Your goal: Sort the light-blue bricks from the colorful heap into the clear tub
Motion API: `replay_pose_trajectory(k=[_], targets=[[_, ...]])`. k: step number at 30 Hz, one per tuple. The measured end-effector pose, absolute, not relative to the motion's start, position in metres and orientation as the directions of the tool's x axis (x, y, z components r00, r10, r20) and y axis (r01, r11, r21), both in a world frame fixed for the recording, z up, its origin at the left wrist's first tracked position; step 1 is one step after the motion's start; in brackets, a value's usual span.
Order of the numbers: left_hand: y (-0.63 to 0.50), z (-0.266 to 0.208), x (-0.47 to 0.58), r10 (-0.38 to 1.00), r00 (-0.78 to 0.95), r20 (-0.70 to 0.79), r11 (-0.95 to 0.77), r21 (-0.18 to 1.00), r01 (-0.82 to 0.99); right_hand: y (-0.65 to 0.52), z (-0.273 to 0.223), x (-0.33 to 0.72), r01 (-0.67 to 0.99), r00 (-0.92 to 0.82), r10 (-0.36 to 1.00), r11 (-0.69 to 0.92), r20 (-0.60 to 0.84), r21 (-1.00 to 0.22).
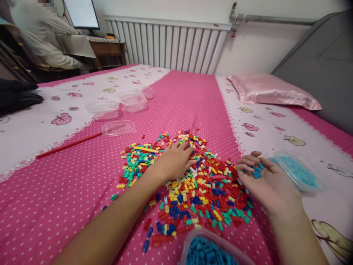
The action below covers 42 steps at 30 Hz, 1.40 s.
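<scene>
A wide heap of small toy building bricks in red, yellow, green, blue and white is spread over the bed. My left hand lies palm down on the heap's far middle, fingers spread among the bricks; its fingertips are partly hidden. At the heap's right edge, my right hand is turned palm up and cupped around several blue bricks. Just beyond it sits a clear tub of light blue bricks. Another clear tub, full of darker blue bricks, stands at the near edge, cut off by the frame.
Several clear plastic containers and a clear lid lie at the left, beside a thin red stick. A pink pillow rests at the far right. Beyond the bed are a radiator and a seated person near a monitor.
</scene>
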<state>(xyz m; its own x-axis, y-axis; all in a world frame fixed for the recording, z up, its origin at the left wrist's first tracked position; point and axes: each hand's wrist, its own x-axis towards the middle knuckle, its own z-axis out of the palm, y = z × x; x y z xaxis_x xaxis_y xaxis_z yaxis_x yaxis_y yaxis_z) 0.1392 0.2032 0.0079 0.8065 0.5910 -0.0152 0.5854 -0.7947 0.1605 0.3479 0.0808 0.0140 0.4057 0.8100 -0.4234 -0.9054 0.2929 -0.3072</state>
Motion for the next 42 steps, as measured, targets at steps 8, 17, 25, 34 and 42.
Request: replay_pose_trajectory(k=[8,17,25,34,42], targets=[[0.190,0.012,0.143,0.285,0.957,-0.060,-0.886,0.364,0.287,0.081,0.013,0.349,-0.904,0.405,0.815,0.290,-0.415,-0.313],[0.171,0.021,0.149,0.204,0.961,-0.186,-0.857,0.442,0.267,0.080,0.007,0.352,-0.897,0.402,0.839,0.281,-0.366,-0.340],[0.196,0.022,0.129,0.846,0.525,0.091,-0.528,0.013,0.849,0.080,0.007,0.352,-0.897,0.404,0.836,0.282,-0.372,-0.341],[0.232,0.033,0.101,0.829,0.558,0.044,-0.555,-0.066,0.829,0.078,0.009,0.352,-0.905,0.394,0.837,0.281,-0.380,-0.320],[0.225,0.035,0.111,0.826,0.531,0.190,-0.547,0.042,0.836,0.082,0.013,0.346,-0.936,0.334,0.770,0.203,-0.544,-0.288]])
